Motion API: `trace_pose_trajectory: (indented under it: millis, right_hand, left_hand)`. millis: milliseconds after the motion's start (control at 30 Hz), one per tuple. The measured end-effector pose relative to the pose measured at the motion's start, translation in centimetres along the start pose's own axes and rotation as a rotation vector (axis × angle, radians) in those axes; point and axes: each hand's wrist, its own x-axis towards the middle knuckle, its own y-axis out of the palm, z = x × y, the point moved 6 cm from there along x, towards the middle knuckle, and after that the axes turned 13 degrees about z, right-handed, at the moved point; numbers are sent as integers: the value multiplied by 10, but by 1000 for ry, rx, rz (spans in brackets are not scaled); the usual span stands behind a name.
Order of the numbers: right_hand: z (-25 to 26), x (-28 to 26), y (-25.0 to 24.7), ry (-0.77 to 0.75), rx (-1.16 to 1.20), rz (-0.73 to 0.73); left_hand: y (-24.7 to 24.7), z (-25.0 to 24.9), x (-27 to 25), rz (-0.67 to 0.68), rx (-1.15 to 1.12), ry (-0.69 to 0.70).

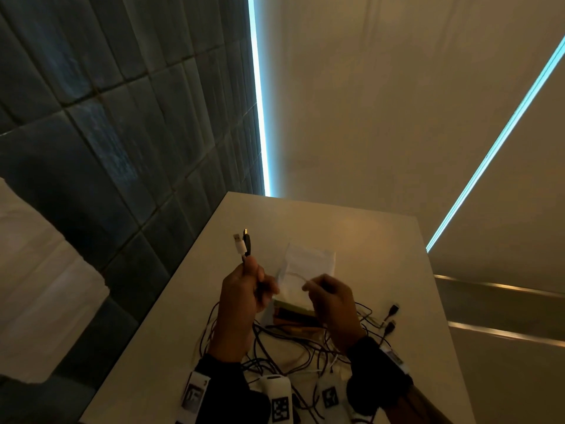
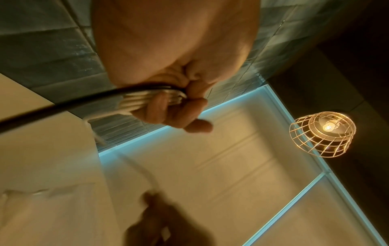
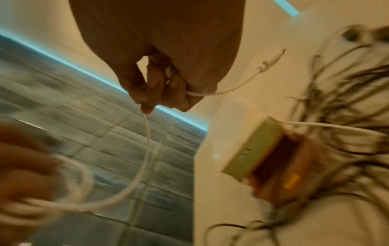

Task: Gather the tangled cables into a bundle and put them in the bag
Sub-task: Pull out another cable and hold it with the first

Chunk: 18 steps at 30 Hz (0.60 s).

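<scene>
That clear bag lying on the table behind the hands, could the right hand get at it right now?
Probably not at once: the right hand is pinching a white cable. The bag lies just beyond it, nothing covering it, so after letting go it likely could.

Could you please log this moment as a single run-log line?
left hand: grips cable bundle | right hand: pinches white cable | tangled cables: on table | bag: on table
</scene>
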Motion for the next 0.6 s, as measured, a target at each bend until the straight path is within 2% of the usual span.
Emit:
trace_pose_trajectory:
  millis: [67, 133, 167, 267, 333, 433, 600]
  right_hand:
    - [37, -2, 15, -106, 42, 107]
    - [52, -7, 30, -135, 91, 227]
    - [54, -10, 36, -129, 106, 288]
    - [35, -18, 47, -41, 75, 413]
    - [9, -21, 45, 29, 24, 409]
    - [-27, -22, 32, 80, -51, 353]
    - [-58, -26, 9, 75, -184, 331]
  left_hand:
    - [-2, 7, 3, -5, 32, -50]
    - [-1, 7, 2, 4, 33, -77]
    - [1, 5, 1, 24, -20, -84]
    - [12, -3, 0, 111, -371, -52]
    - [12, -10, 1, 139, -491, 8]
    - [9, -16, 4, 180, -488, 73]
    - [9, -8, 4, 213, -450, 55]
